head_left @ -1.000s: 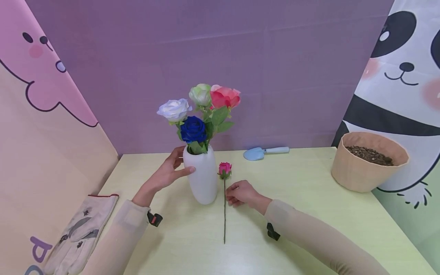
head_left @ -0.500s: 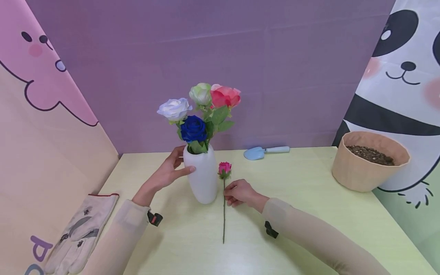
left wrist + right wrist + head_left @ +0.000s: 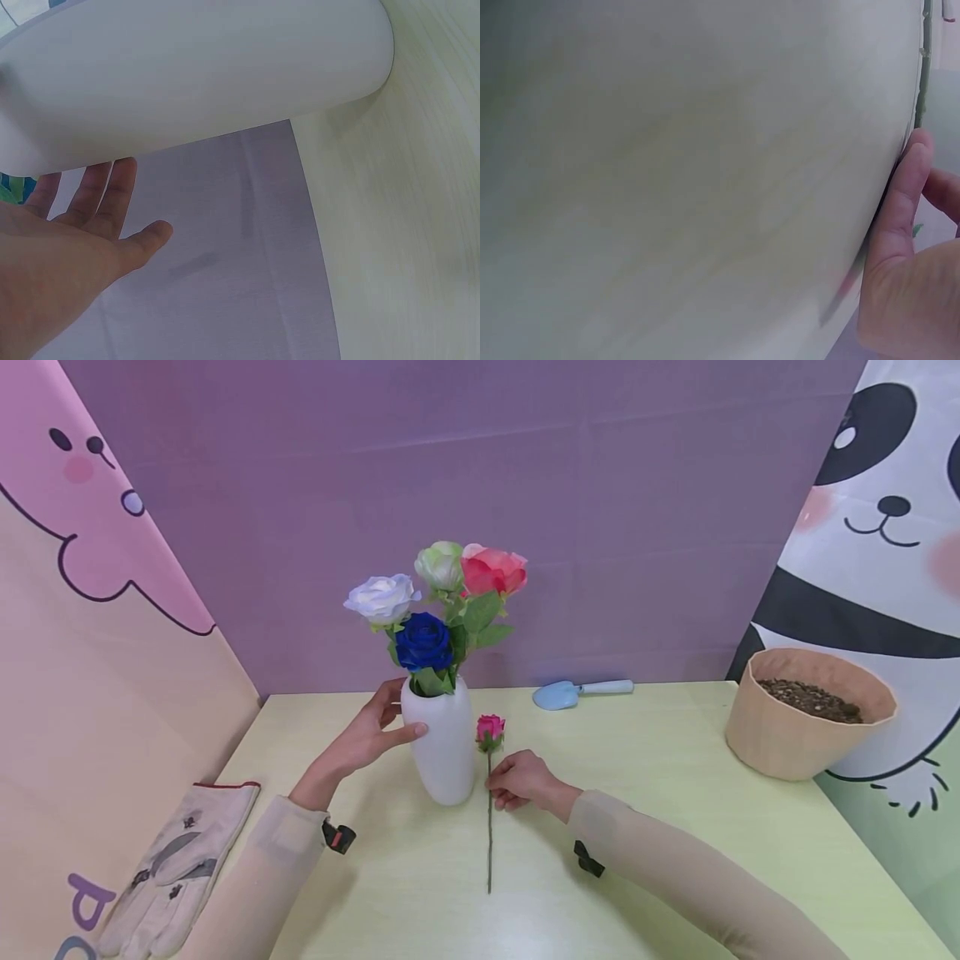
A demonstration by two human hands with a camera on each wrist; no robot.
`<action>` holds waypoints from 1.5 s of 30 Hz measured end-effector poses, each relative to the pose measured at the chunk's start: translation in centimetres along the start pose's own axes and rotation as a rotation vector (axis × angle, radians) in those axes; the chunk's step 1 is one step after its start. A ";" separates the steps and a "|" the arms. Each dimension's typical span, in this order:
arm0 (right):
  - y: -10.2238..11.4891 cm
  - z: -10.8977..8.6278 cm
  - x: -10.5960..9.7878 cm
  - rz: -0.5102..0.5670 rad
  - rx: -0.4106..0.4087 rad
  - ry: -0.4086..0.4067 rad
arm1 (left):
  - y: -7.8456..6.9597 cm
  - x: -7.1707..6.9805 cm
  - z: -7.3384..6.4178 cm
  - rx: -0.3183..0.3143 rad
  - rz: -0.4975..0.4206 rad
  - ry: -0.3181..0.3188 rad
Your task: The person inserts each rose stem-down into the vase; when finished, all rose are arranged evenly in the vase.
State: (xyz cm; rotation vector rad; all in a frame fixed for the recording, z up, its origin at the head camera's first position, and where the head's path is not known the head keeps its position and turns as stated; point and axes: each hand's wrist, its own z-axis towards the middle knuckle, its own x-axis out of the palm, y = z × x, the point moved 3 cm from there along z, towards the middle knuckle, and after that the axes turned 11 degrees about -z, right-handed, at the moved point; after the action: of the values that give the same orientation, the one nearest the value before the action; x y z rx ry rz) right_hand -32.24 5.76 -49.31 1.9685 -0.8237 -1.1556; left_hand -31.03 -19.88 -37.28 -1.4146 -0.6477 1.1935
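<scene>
In the head view a white vase (image 3: 447, 756) stands upright on the pale table. It holds four kinds of bloom: a white rose (image 3: 384, 599), a blue rose (image 3: 424, 642), a pale green flower (image 3: 440, 566) and a coral-red flower (image 3: 493, 570). My left hand (image 3: 360, 739) grips the vase's upper left side, thumb in front and fingers partly hidden behind. To the vase's right a pink rose (image 3: 491, 729) lies on the table, its thin stem pointing toward me. My right hand (image 3: 522, 781) pinches that stem (image 3: 925, 67) below the bloom.
A blue trowel (image 3: 558, 694) lies by the table's back edge. At the right stands a tan pot (image 3: 787, 743) with dark soil in it. Grey-white work gloves (image 3: 180, 868) lie at the left edge. A purple backdrop (image 3: 600, 527) rises behind the table.
My right hand has shifted slightly left onto the rose's stem, its fingers now meeting there. The left hand and the vase hold their place.
</scene>
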 end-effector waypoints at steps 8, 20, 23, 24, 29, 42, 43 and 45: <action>0.1 -0.1 0.0 -0.023 0.006 -0.002 | -0.1 0.1 0.0 -0.003 -0.001 -0.001; 0.1 0.0 0.1 -0.029 0.002 -0.010 | -0.3 0.0 -0.2 0.008 0.000 0.004; 0.3 -0.2 -0.1 -0.031 0.002 -0.013 | -0.3 0.0 -0.2 0.002 -0.001 0.002; 0.3 -0.2 -0.1 -0.031 0.001 -0.016 | -0.3 0.0 -0.2 -0.001 -0.002 0.002; 0.3 -0.4 -0.6 -0.024 -0.004 -0.030 | -0.1 0.0 -0.1 -0.001 -0.007 0.005; 0.9 -0.7 -2.0 0.048 -0.041 -0.030 | -0.1 0.0 0.0 0.014 0.001 0.005; 1.1 -0.9 -2.1 0.050 -0.048 -0.031 | -0.1 0.0 0.0 0.015 0.002 0.006; 1.4 -1.1 -2.5 0.063 -0.054 -0.035 | -0.1 0.0 0.0 0.014 0.003 0.006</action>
State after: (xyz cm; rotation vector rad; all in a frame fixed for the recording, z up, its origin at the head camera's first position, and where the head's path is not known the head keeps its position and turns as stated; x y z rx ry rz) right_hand -32.48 7.21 -46.63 1.8707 -0.8576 -1.1665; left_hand -31.01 -19.89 -37.15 -1.4070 -0.6323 1.1933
